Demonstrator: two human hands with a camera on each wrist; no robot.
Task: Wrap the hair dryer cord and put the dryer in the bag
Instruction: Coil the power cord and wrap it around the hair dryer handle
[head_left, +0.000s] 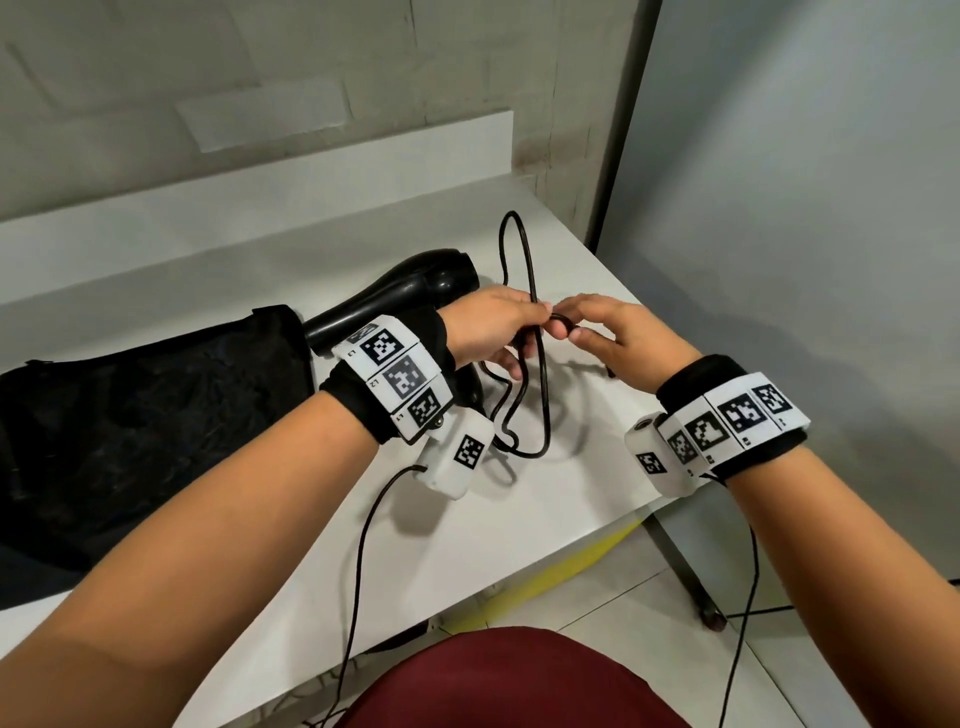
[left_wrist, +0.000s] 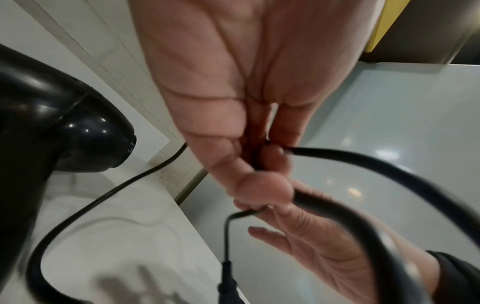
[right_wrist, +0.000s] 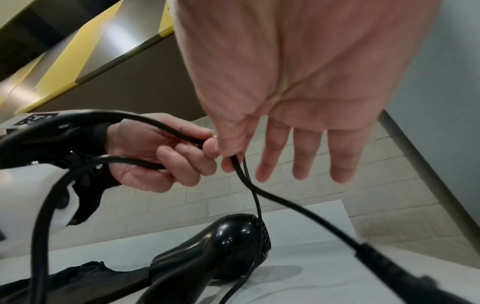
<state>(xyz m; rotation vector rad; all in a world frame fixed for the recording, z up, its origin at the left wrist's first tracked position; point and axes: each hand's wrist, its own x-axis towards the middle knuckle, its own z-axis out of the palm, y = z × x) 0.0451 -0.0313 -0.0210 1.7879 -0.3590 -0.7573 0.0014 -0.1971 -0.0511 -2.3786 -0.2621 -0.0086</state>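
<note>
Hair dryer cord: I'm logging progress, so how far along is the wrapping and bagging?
Done: nothing finished yet. In hand: the left hand grips gathered loops of the cord while the right hand pinches a strand beside it. Left: loose cord still trails on the table, and the hair dryer lies outside the black bag.

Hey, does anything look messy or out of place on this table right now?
Only the cord: it sprawls in loose, uneven loops across the white table, one loop reaching toward the wall, while the left hand and right hand pinch it. The hair dryer lies on its side beside the black bag. Nothing looks spilled or damaged.
</note>
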